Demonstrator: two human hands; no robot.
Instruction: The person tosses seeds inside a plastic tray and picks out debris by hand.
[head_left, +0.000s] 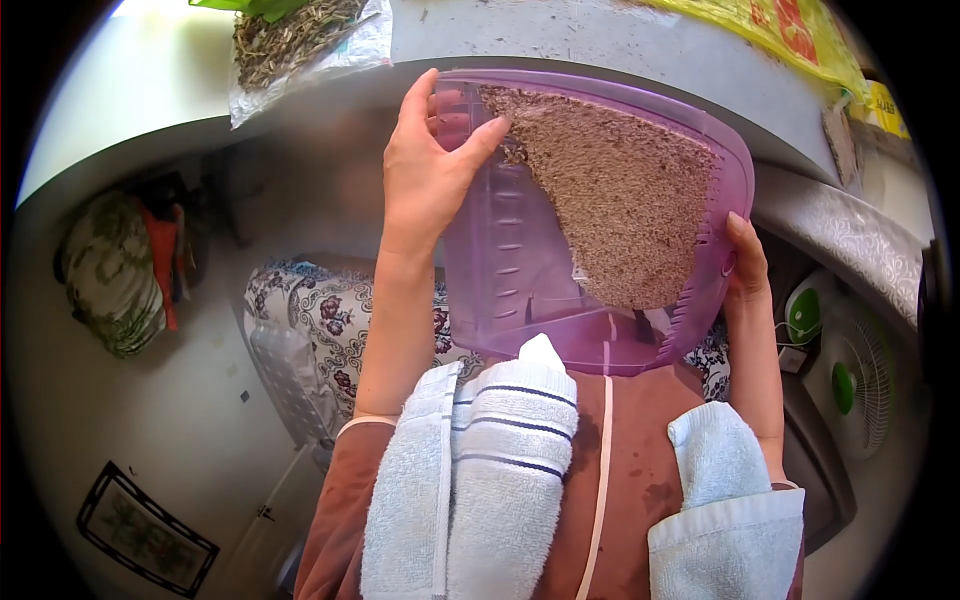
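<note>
A translucent purple plastic basket (505, 250) with slots in its walls is held up in front of my chest. Brownish, speckled small grains (620, 190) lie spread across its right part, while the left part of its bottom is mostly bare. My left hand (432, 165) grips the upper left edge, fingers behind the wall and thumb on the inner side near the grains. At the lower right wall, my right hand (748, 262) holds the rim with the thumb showing; its other fingers are largely hidden behind the basket.
On the grey ledge (480, 35) beyond lie a clear bag of dry brown pieces (290, 45) and a yellow plastic bag (770, 25). A green-centred fan (850, 390) stands at right. Striped pale towels (510, 430) hang over my front. A camouflage cap (115, 275) is at left.
</note>
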